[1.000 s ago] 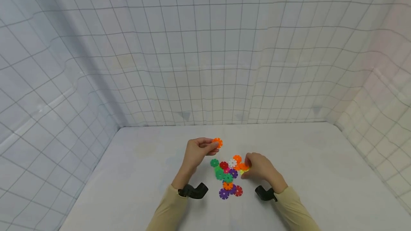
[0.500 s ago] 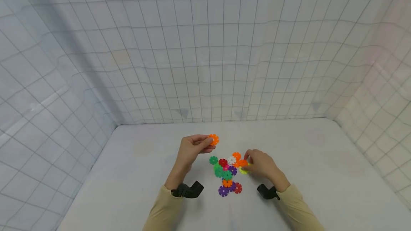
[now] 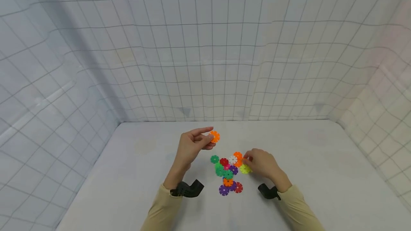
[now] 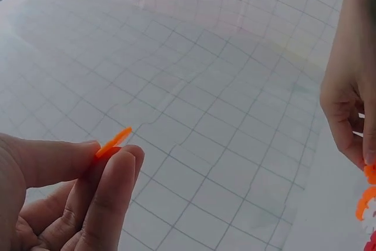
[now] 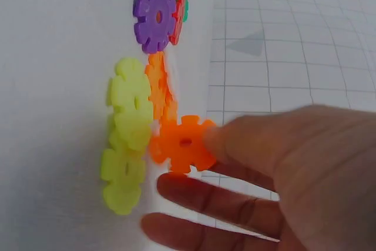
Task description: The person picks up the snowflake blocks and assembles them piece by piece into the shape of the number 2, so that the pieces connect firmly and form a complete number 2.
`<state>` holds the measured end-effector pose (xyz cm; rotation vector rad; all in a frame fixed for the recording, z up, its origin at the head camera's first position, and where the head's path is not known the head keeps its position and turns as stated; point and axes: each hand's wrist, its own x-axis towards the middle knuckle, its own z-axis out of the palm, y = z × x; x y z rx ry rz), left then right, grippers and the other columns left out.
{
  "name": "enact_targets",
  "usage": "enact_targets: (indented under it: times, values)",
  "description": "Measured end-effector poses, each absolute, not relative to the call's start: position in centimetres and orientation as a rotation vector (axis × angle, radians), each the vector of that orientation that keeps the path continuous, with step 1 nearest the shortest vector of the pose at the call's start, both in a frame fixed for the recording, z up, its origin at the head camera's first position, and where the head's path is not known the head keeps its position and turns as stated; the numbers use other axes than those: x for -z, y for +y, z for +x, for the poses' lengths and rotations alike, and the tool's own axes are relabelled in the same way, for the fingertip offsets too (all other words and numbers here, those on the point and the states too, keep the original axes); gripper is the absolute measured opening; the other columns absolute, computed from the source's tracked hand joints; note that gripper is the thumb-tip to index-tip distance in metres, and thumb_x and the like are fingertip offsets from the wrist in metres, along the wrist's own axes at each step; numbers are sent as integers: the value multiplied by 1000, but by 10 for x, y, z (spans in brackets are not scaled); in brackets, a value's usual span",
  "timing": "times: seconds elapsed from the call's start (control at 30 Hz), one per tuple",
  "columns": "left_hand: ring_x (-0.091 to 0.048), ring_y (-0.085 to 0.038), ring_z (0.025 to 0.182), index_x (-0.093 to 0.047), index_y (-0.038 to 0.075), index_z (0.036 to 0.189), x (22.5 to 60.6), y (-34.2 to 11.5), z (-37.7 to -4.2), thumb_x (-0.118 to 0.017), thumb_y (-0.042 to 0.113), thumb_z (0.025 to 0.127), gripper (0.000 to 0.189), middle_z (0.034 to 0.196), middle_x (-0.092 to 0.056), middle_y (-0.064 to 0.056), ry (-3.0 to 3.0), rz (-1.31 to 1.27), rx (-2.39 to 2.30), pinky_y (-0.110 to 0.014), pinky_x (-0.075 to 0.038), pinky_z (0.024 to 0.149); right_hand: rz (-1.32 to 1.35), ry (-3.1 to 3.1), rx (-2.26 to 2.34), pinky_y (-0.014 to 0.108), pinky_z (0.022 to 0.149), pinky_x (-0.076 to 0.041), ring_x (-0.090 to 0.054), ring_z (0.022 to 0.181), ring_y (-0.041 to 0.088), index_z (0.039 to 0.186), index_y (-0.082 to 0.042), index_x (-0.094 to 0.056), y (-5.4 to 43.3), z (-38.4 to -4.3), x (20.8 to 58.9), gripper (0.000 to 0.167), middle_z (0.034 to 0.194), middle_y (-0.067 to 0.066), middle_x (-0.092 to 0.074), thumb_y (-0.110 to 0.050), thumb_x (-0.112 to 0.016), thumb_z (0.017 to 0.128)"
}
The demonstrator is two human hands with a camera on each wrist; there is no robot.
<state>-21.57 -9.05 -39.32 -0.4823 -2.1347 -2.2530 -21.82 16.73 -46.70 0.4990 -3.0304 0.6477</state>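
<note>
My left hand pinches an orange notched plastic snowflake disc between thumb and fingers, raised beyond the pile; the left wrist view shows this disc edge-on. At the right side of the pile, my right hand grips a second orange disc under its thumb, its other fingers spread below. Just beside that disc, yellow discs lie overlapping on the table. More orange discs and a purple disc sit close by in the right wrist view.
Several discs lie in a loose heap on the white table: green, red, white and purple among them. Grid-patterned white sheeting rises behind the table and along both sides.
My left hand has moved slightly left and away with its orange disc, its index finger now lifted. My right hand has shifted its orange disc away, uncovering more of the yellow discs.
</note>
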Motion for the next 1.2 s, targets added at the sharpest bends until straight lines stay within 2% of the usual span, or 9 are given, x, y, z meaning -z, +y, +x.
enact_targets:
  times: [0.2,0.4,0.6,0.87,1.03,1.13,1.2]
  values:
    - [-69,-30,75,-66,-2,113,387,-89,-213,-68,12,89,28,86,-69,-18,-2117,-465,2289,-40,-55,72,640,-2829,-859,25,55,-45,-48,62,10,88,-7,-70,167,-219,443,5,74,-6,-58,-9,-66,89]
    - [-69,-29,73,-66,-3,112,387,-87,-204,-67,13,89,27,85,-69,-19,-2097,-453,2345,-39,-55,72,789,-2497,-1174,25,58,-50,-57,65,6,92,-13,-65,157,-205,405,5,78,-10,-64,-10,-68,88]
    - [-69,-25,71,-62,-5,112,389,-79,-197,-66,13,90,28,83,-69,-16,-2086,-443,2426,-38,-55,70,910,-2302,-1304,27,63,-54,-64,70,5,99,-12,-63,145,-187,395,15,89,-3,-70,-6,-69,87]
    - [-69,-23,69,-57,-9,110,386,-66,-192,-64,13,92,30,84,-69,-19,-2085,-480,2519,-36,-55,68,967,-2159,-1361,29,58,-54,-66,66,13,99,1,-56,135,-164,367,26,79,9,-69,16,-65,80]
    - [-69,-21,65,-55,-11,108,384,-63,-189,-62,10,92,27,86,-67,-27,-2071,-485,2549,-40,-55,67,949,-2145,-1316,25,54,-52,-65,64,11,100,-2,-58,141,-170,375,29,79,6,-69,15,-67,79]
    - [-68,-22,63,-54,-11,108,384,-61,-188,-61,10,93,27,82,-67,-25,-2053,-483,2575,-41,-55,66,954,-2137,-1290,24,57,-52,-65,65,10,103,-6,-59,145,-175,384,31,81,4,-69,11,-69,79]
    - [-68,-21,63,-54,-10,109,384,-60,-188,-61,11,93,28,78,-68,-19,-2048,-473,2586,-40,-56,65,963,-2128,-1287,24,59,-53,-66,66,12,104,-6,-60,146,-177,387,30,83,6,-70,10,-70,80]
